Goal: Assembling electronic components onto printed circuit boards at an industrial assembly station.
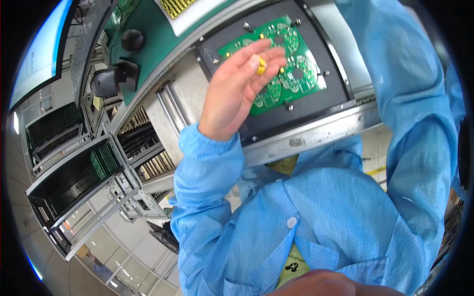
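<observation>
My left hand [228,93] hovers palm-up over a green circuit board [307,74]. Its fingers curl around a few small yellow block-shaped components [261,66], with the thumb against them. Beneath the hand, the board lies in a black carrier frame [336,88] with metal clamping pins around it; several round circuit sections show on its surface. A few yellow parts sit on the board, and my fingers cover some of it. My right arm, in a blue sleeve [412,74], reaches up past the top edge; the right hand is out of view.
At the upper left, a white tray [193,17] with rows of yellow components sits near a green mat [160,37]. A black handheld scanner [106,82] and dark rounded device [132,40] stand beyond. Slotted black racks [74,180] stand left. A metal rail [306,140] runs along the carrier's near side.
</observation>
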Motion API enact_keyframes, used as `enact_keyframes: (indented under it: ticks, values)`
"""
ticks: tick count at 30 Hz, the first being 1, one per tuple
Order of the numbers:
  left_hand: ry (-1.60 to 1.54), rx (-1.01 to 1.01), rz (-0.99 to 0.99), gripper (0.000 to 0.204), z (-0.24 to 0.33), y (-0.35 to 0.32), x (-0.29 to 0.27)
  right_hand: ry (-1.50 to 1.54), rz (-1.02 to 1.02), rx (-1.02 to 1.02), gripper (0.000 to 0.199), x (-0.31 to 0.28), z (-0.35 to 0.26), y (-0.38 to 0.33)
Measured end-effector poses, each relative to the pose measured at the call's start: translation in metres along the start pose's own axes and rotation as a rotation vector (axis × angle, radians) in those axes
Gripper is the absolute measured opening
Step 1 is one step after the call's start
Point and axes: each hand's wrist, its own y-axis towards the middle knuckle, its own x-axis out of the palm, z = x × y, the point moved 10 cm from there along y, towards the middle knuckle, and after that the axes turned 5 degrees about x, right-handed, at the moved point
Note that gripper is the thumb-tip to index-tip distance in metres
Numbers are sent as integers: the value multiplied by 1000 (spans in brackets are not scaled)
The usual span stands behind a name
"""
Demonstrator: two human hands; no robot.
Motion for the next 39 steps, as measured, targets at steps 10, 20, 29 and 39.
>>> enact_keyframes:
  ticks: [10,20,29,39]
  values:
    - [-35,7,16,41,8,-13,-8,1612,-292,812,25,28,17,-20]
    - [-41,6,12,44,11,-14,-6,1446,-113,816,21,-11,-27,-47]
    - [64,29,53,41,10,-12,-8,1384,-571,1058,23,41,56,-28]
    - [169,5,156,29,11,-26,-37,1359,-431,778,16,3,-31,-129]
